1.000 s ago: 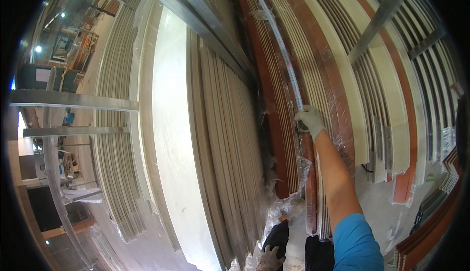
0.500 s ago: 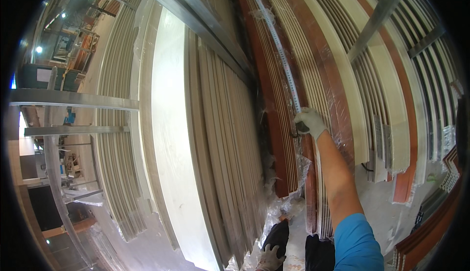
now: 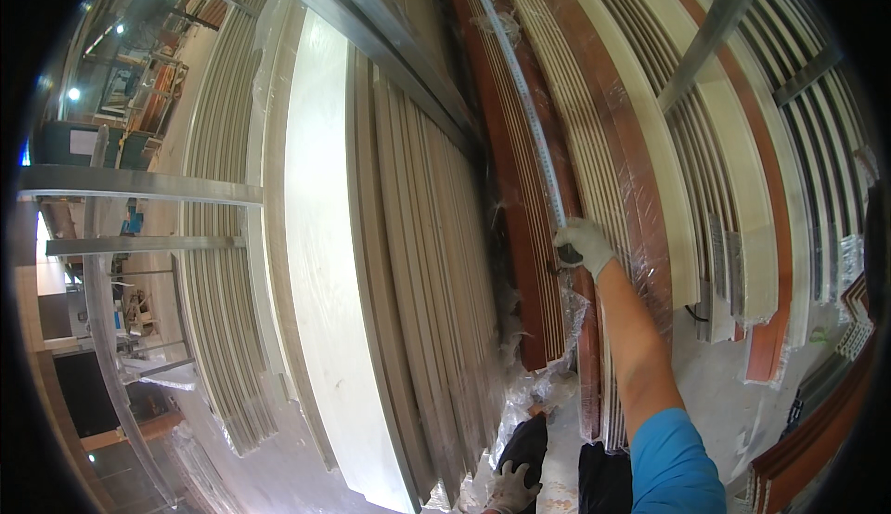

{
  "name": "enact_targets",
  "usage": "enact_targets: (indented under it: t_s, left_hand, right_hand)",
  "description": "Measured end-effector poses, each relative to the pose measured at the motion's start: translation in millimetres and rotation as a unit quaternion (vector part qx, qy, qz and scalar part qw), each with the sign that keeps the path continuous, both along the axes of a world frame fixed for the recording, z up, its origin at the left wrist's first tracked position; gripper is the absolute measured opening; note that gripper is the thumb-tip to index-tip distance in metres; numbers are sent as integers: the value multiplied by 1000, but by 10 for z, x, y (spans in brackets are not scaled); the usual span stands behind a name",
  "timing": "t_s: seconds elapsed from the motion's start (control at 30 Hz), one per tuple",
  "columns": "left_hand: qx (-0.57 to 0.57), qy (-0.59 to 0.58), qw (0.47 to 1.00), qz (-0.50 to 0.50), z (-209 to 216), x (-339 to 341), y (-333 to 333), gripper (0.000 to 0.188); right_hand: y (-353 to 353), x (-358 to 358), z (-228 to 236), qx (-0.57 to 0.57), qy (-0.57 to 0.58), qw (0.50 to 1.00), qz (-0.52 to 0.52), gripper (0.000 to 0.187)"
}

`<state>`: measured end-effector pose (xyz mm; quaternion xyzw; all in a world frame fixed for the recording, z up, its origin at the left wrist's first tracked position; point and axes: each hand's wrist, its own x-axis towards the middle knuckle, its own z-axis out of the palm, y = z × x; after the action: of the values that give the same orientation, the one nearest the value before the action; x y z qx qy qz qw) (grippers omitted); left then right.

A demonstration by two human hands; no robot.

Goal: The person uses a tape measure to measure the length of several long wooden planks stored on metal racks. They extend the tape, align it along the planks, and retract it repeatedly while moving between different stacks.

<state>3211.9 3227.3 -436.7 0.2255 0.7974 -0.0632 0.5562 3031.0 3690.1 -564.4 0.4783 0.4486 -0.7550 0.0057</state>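
My right hand (image 3: 587,244), in a pale glove, is closed around the dark case of a tape measure (image 3: 569,254); the fingers hide most of the case. From it the white tape blade (image 3: 535,124) runs away from me, along a stack of red-brown and cream panels (image 3: 520,254). Low in the picture my left hand (image 3: 513,490), also gloved, lies with its fingers spread on my dark-trousered knee (image 3: 527,444). Clear plastic wrap (image 3: 575,314) hangs loosely about the near panel ends.
Long beige boards (image 3: 436,282) and a broad white board (image 3: 325,263) stand to my left. Metal rack bars (image 3: 139,184) jut across at the left, and another metal bar (image 3: 715,36) slants over the stacks on the right. More striped panels (image 3: 691,143) fill the right side.
My right hand has drawn slightly nearer to me with the tape measure, and the blade has shifted a little. The left hand stays on the knee.
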Motion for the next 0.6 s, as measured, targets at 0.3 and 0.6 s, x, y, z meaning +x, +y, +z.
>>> enact_targets:
  t_s: [0.3, 0.6]
  left_hand:
    - [15, 15, 1000, 2, -7, 41, -31, 66]
    - [17, 12, 1000, 3, 40, 8, 24, 66]
  right_hand:
    - [-210, 143, -137, -5, -11, 1000, 4, 16]
    - [-371, 315, -240, -30, -25, 999, 1, 33]
